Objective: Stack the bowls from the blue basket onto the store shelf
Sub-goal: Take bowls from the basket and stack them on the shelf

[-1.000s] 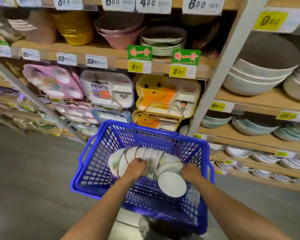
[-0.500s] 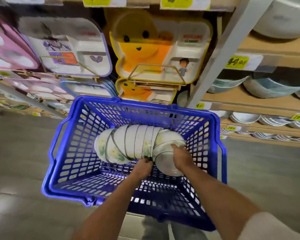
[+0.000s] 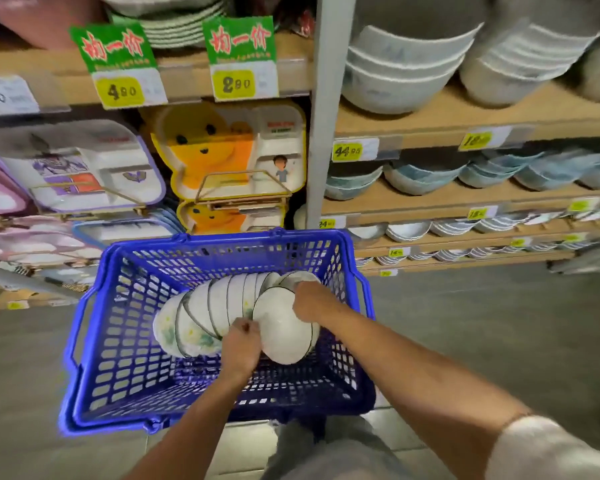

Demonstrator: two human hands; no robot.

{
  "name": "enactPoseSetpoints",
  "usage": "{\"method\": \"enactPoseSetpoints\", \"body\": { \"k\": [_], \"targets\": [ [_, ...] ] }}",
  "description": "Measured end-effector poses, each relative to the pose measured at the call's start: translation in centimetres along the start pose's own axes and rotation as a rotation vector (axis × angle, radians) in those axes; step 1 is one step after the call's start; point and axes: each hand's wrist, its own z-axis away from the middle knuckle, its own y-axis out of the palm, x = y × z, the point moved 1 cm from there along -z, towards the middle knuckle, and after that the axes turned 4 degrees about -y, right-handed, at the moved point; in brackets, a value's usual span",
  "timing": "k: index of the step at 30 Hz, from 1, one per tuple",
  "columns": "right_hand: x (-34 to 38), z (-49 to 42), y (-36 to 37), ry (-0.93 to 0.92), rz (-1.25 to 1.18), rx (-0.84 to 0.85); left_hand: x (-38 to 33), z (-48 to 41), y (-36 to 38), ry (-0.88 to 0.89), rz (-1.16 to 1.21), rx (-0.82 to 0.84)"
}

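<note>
Blue basket (image 3: 94, 341): plastic, lattice walls & floor, thick rim, handles folded down along the rim; sits low in front of the shelving. Inside, a row of bowls (image 3: 201, 317), nested & lying on their sides, curves from front-left to back-right. They're white w/ thin dark rims and green-yellow flower print. End bowl (image 3: 281, 341) at the right end of the row is tipped on its side, plain white surface showing; right hand (image 3: 309, 303) grips its top edge, left hand (image 3: 239, 344) has curled fingers at its left edge, where it meets the row. Store shelf (image 3: 465, 119): tan boards right of a grey post, several tiers w/ bowl stacks.
</note>
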Motion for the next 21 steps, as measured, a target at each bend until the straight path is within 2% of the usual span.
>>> {"method": "enactPoseSetpoints", "body": {
  "k": [2, 4, 6, 9, 12, 15, 18, 21],
  "targets": [
    [0.5, 1.8, -2.6, 0.070, -0.135, -0.022, -1.3, 1.2, -1.6, 0.159, 0.060, -0.180],
    [0.9, 3.4, -5.2, 0.120, -0.356, 0.011, -2.7, 1.8, -3.0, 0.236, 0.190, -0.204],
    [1.5, 5.2, -7.8, 0.128, -0.576, 0.025, -4.6, 2.2, -4.4, 0.245, 0.361, -0.119],
    [2.7, 8.3, -11.0, 0.103, -0.833, 0.011, -8.4, 3.2, -6.2, 0.223, 0.724, 0.092],
    [4.3, 11.6, -14.1, 0.029, -0.983, -0.057, -12.6, 5.7, -8.5, 0.296, 0.973, 0.183],
    [6.0, 14.9, -16.6, -0.050, -1.093, -0.188, -17.1, 8.3, -11.0, 0.415, 1.099, 0.184],
    [7.3, 17.9, -18.1, -0.145, -1.085, -0.326, -21.0, 10.9, -13.0, 0.467, 1.184, 0.194],
    [8.5, 20.1, -19.1, -0.361, -1.230, -0.519, -24.1, 13.6, -14.2, 0.533, 1.207, 0.214]
  ]
}}
